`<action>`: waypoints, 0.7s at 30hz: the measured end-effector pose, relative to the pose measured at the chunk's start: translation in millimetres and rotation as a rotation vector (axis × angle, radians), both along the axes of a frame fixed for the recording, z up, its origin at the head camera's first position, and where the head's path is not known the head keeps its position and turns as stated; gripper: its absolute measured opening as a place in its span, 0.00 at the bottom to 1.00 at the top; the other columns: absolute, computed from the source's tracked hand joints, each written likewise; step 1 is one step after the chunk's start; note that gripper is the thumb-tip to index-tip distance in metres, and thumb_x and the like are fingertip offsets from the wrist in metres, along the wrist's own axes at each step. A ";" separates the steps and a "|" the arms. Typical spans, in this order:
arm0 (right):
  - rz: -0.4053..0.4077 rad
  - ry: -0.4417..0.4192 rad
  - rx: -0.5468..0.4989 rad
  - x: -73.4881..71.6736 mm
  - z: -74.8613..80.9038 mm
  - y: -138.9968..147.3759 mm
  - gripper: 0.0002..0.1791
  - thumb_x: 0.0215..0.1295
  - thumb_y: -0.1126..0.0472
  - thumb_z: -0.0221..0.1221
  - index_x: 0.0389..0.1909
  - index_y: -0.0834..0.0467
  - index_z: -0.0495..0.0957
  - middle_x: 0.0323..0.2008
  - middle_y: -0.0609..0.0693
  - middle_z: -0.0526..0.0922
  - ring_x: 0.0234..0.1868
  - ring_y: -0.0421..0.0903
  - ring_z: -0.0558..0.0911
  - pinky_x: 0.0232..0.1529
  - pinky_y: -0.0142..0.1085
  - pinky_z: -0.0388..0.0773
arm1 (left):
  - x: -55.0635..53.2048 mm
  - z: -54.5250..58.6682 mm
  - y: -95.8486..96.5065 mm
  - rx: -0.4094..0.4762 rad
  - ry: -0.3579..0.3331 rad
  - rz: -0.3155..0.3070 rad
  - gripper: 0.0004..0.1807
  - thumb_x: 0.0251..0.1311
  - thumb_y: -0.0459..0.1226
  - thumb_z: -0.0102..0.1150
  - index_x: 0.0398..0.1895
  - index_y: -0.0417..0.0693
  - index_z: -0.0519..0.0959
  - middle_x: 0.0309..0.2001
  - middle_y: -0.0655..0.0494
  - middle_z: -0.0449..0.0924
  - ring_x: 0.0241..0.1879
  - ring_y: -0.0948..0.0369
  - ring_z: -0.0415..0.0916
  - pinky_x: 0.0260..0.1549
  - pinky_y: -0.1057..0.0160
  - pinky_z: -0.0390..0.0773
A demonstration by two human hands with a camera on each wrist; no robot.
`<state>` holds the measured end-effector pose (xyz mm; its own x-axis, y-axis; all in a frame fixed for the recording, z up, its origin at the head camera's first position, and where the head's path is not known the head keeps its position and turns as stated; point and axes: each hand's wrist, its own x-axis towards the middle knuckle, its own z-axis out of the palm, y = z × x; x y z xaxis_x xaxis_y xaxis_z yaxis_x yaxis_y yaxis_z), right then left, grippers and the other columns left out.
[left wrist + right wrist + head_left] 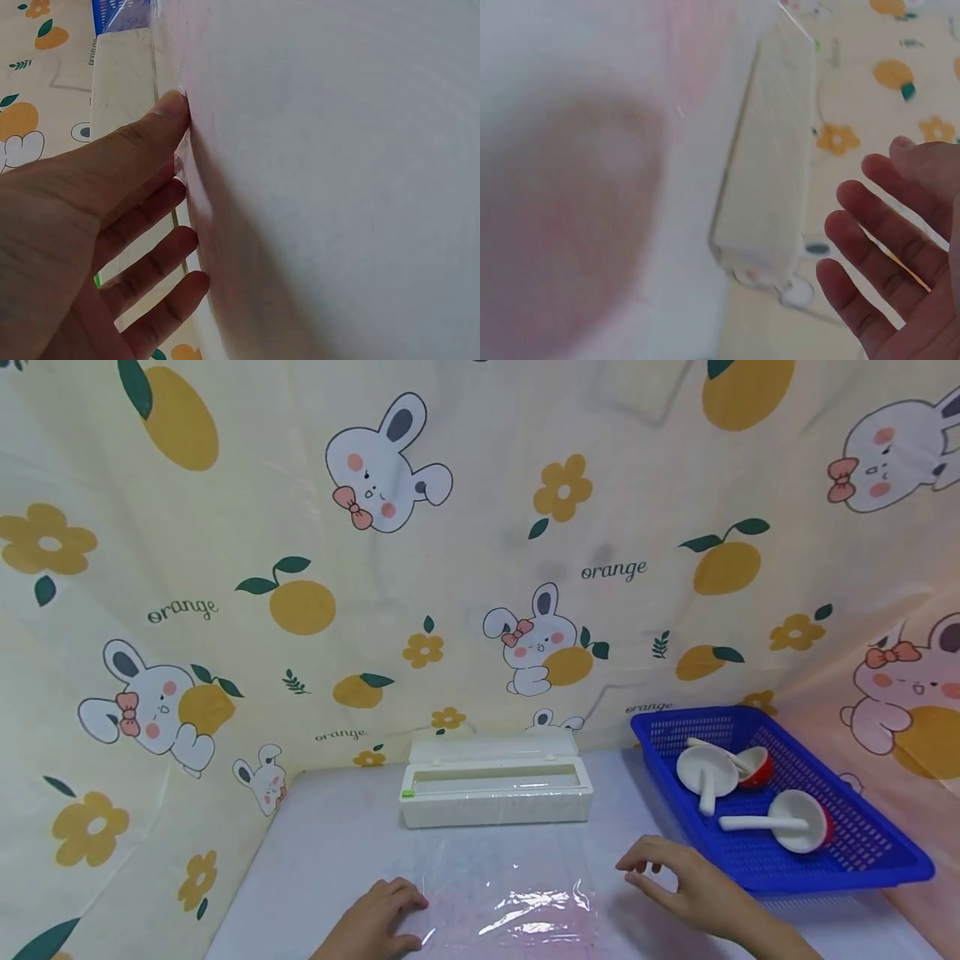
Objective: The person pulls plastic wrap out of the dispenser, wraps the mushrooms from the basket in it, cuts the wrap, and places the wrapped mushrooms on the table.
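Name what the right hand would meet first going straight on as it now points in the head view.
Most likely the right edge of the clear film; the right hand points leftward at it. The hand's height above the table is unclear, so it might pass over the film.

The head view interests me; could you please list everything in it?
Box: one, white, at the back, lid raised.
Tab: one, green, on the box's left end.
Film: one sheet, clear, in front of the box.
Basket: one, blue, on the right.
Ladles: three, white, red outsides showing on two, in the basket.
Tabletop: one, whitish, beneath these.
Cloth: one, cream with printed rabbits, behind the tabletop.
Left hand: one, bare, at the film's left edge.
Right hand: one, bare, between film and basket.
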<state>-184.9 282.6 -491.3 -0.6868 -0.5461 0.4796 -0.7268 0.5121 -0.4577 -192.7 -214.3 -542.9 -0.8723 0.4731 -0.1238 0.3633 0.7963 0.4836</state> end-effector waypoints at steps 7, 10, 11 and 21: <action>-0.067 0.125 -0.077 -13.5 19.5 28.5 0.28 0.59 0.77 0.73 0.50 0.42 0.85 0.40 0.35 0.86 0.37 0.33 0.82 0.37 0.27 0.79 | 0.1 1.6 -3.5 0.010 0.034 -0.017 0.21 0.58 0.52 0.79 0.53 0.62 0.85 0.53 0.68 0.80 0.48 0.66 0.72 0.53 0.55 0.81; -0.136 0.117 -0.086 -16.7 25.7 44.3 0.28 0.59 0.77 0.73 0.50 0.43 0.85 0.40 0.35 0.87 0.36 0.33 0.82 0.37 0.25 0.77 | -0.8 1.9 -4.4 0.010 0.039 -0.017 0.21 0.58 0.52 0.79 0.53 0.62 0.85 0.53 0.68 0.80 0.49 0.66 0.72 0.54 0.54 0.81; -0.161 0.120 -0.086 -17.9 27.2 50.1 0.27 0.58 0.78 0.73 0.50 0.43 0.86 0.40 0.35 0.87 0.36 0.33 0.82 0.37 0.24 0.77 | -1.1 1.7 -4.7 0.012 0.040 -0.017 0.21 0.58 0.52 0.79 0.53 0.62 0.85 0.53 0.68 0.80 0.49 0.66 0.72 0.54 0.54 0.81; -0.372 0.138 -0.032 -24.8 31.5 110.9 0.22 0.57 0.73 0.77 0.49 0.51 0.87 0.42 0.38 0.89 0.40 0.30 0.83 0.41 0.18 0.77 | -1.2 -1.6 -3.8 0.038 0.015 -0.026 0.20 0.59 0.51 0.79 0.53 0.61 0.85 0.52 0.68 0.80 0.47 0.67 0.71 0.52 0.58 0.80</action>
